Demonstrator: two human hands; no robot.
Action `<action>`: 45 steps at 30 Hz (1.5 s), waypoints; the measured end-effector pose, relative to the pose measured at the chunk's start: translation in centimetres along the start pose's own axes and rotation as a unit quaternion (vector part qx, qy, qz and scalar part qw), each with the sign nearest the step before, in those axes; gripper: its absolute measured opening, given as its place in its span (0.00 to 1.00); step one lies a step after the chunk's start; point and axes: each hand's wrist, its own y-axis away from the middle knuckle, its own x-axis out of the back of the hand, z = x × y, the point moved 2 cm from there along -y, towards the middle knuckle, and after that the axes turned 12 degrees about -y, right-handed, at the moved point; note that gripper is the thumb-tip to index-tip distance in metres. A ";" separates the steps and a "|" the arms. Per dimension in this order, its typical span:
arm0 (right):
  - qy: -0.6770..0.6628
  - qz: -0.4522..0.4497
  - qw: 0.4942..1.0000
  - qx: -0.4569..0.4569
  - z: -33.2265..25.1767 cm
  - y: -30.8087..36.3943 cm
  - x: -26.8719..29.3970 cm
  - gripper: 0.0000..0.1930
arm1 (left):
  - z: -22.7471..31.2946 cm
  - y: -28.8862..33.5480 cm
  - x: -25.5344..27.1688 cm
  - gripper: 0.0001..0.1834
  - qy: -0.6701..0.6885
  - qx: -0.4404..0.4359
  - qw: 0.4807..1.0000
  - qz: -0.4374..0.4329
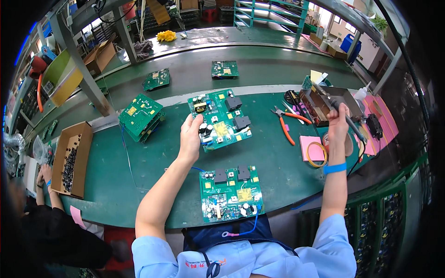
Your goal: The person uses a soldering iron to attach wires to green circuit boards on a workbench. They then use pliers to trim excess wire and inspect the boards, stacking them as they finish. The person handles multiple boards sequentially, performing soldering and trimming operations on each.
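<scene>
Light-blue sleeves (155, 259) bracket the lower edge, with one green circuit board (223, 190) lying at the near side of the green bench (162, 185). Just beyond it, a worker's left hand (190, 136) grips a second board (232, 124) by its left edge, thumb over the component side. Whether that board is lifted or resting is hard to tell. It looks nearly square, with no clear long axis, its far edge slanting up to the right. Well apart to the right, the right hand (340, 118) has its fingers curled around a pen-shaped tool (329, 98), apparently a soldering iron, whose long axis runs far-left to near-right beside a brown box (308, 107). From those right fingers the gripped board lies leftward, past orange-handled pliers (285, 129); the left hand, touching it, is nearer.
</scene>
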 end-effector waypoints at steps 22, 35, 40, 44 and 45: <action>0.114 -0.271 0.954 -0.057 4.3 14.3 -16.3 0.06 | 0.6 1.4 -1.1 0.09 0.014 -0.012 1.000 -0.011; 0.066 -0.237 0.967 -0.060 4.3 14.3 -15.9 0.06 | 0.3 1.6 -1.1 0.07 0.012 -0.003 1.000 -0.007; 0.086 -0.222 0.970 -0.045 3.3 14.0 -15.4 0.06 | -0.1 1.2 -1.0 0.07 0.005 -0.003 1.000 0.003; 0.184 -0.151 0.968 0.080 0.8 11.7 -12.6 0.09 | 0.1 1.1 -0.6 0.07 -0.019 -0.001 0.999 0.032; 0.223 -0.125 0.956 0.140 -0.3 10.6 -11.9 0.10 | -0.1 0.8 0.3 0.08 -0.040 -0.021 0.999 0.025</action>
